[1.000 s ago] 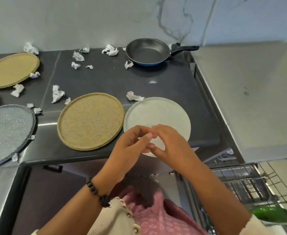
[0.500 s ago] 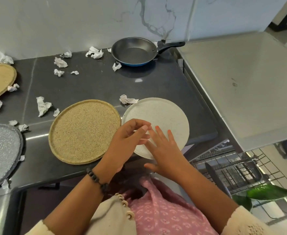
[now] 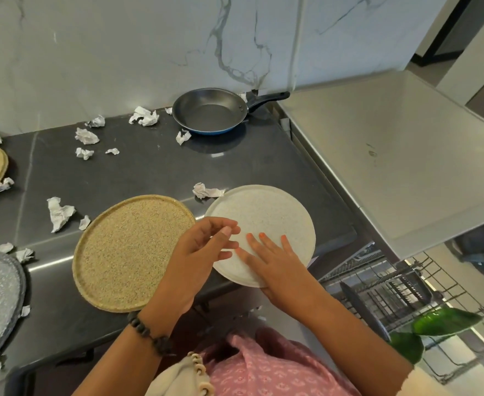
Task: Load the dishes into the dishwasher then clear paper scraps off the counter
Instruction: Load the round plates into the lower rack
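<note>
- White speckled plate [image 3: 266, 221], lower centre, overhangs the counter [image 3: 149, 170] edge.
- Our right hand [image 3: 275, 261] lies flat on it; our left hand [image 3: 200, 250] hovers, loosely spread, holding nothing.
- We should slide it outward, then grip the rim.

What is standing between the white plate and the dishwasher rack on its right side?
Nothing visible. The white plate overhangs the counter edge beside the open dishwasher rack; the right hand lies flat on it.
</note>
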